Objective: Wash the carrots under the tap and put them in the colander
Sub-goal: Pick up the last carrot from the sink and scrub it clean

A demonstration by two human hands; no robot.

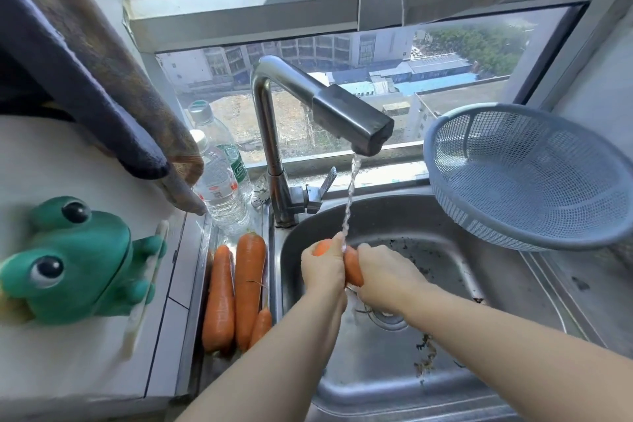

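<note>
Clerk: Entry one, the carrot in hand?
Checker: One carrot (352, 267), taken as dial centre, held over the sink (376, 370). Left hand (323, 267) has its fingers wrapped round the upper end, and right hand (387, 281) has its fingers wrapped round the lower part. A water stream (351, 195) from the tap (349, 120), at 12 o'clock, lands on the carrot between the two hands.
Clerk: Entry two, the colander?
Checker: One blue-grey colander (527, 175), at 2 o'clock, tilted, on the sink's right side below the window.
Clerk: Entry three, the other carrots?
Checker: Three spare carrots (249, 284), at 9 o'clock, lying side by side on the steel ledge: two long, one short.
Clerk: Sundries?
Checker: Two clear bottles (221, 188) at 10 o'clock beside the tap's base; one green frog toy (68, 260) at 9 o'clock, farther out on the white counter
</note>
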